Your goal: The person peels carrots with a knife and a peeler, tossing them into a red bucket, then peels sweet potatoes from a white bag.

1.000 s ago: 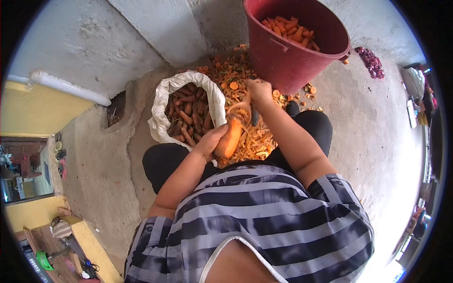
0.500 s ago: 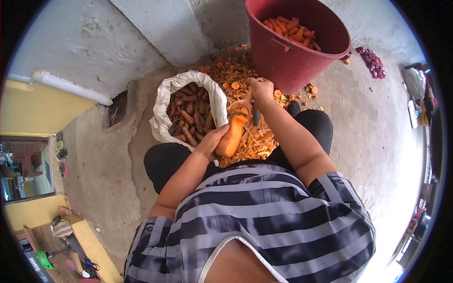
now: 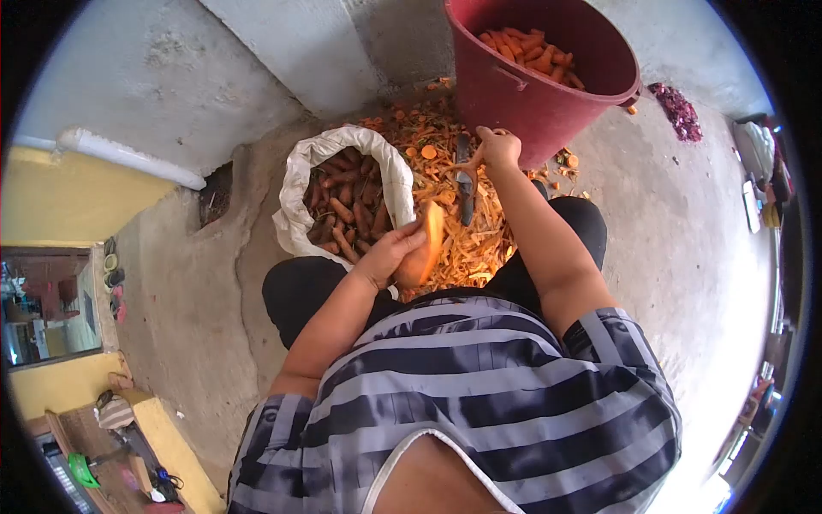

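Note:
My left hand (image 3: 392, 254) is closed around the lower part of a large, thick carrot (image 3: 428, 250), its bright orange side turned to the right. Up and to the right of it, my right hand (image 3: 498, 147) grips a Y-shaped peeler (image 3: 468, 169) with an orange-looking frame. The peeler is apart from the carrot, above a heap of orange peelings (image 3: 479, 248). Behind the peeler lies a knife (image 3: 465, 206) with a dark blade, partly covered by it. Beside my left hand, a white sack (image 3: 396, 184) with a rolled rim holds several unpeeled, soil-stained carrots (image 3: 342, 210).
A tall red bucket (image 3: 522, 111) with peeled carrots (image 3: 531, 51) stands beyond my right hand. Round carrot ends (image 3: 429, 152) are scattered among the peelings. Dark red scraps (image 3: 676, 111) lie at right. A white pipe (image 3: 128, 158) runs along the left wall.
The peeler in my right hand has moved up and right, away from the carrot. My left hand has turned the carrot more upright, and more of the knife shows.

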A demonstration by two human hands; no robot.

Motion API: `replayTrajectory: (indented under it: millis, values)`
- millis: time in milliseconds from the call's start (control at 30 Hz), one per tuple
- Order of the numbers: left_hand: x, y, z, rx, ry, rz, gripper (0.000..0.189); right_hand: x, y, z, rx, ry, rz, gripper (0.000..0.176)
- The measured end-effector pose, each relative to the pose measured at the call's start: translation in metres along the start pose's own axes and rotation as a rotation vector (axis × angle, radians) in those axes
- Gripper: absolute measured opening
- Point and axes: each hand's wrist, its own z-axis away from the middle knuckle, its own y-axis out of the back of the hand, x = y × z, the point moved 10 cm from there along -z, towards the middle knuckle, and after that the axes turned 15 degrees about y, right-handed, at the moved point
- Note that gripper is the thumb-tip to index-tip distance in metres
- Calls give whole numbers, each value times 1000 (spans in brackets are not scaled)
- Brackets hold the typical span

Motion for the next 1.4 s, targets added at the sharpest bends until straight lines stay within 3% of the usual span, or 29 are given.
replayTrajectory:
  millis: [100,133,233,300,367,500,633,767,867,900,967,1000,1067,1100,1167,1267,1367,1400]
  values:
    - [-11,18,-5,49,139,331,34,-23,-18,35,-129,37,44,16]
    - [-10,17,-8,30,151,418,33,-34,-32,64,-190,-36,-66,18]
    - [-7,12,-20,-244,121,521,33,-52,-59,130,-465,-76,-83,20]
    - [-5,5,-16,-210,117,585,33,-50,-70,149,-521,1,-186,18]
    - [-2,2,-12,-186,82,631,33,-41,-76,143,-533,-47,-197,16]
    - [2,2,-18,-371,109,661,31,-28,-91,141,-537,-157,-304,14]
    - [3,7,-12,-206,85,652,32,-35,-89,136,-482,-225,-276,14]
    - [0,1,-9,-203,113,676,31,-34,-91,133,-535,-175,-196,13]
    - [6,5,-4,-89,94,470,33,0,-84,102,-516,-165,-41,18]
    - [1,1,-5,-118,121,457,33,-2,-72,76,-450,-22,186,19]
    - [-16,-8,-6,-169,177,432,33,33,-45,8,-253,-33,40,24]
    - [-20,-8,-8,-130,201,440,37,35,-25,-34,-213,220,454,25]
    - [-12,-4,-9,-164,164,574,38,55,1,-50,-66,175,144,22]
    - [-6,-1,-11,-184,142,643,38,20,12,-7,66,-35,5,20]
    - [-5,12,-16,-154,140,608,37,-7,-12,29,-67,-39,-148,18]
    - [-7,7,-13,-107,193,655,31,-37,-51,103,-381,-101,-141,20]
    - [-10,-4,-16,-157,216,767,28,-52,-74,128,-523,75,-219,17]
    - [-8,-6,-14,-184,195,731,27,-39,-75,124,-502,18,-199,17]
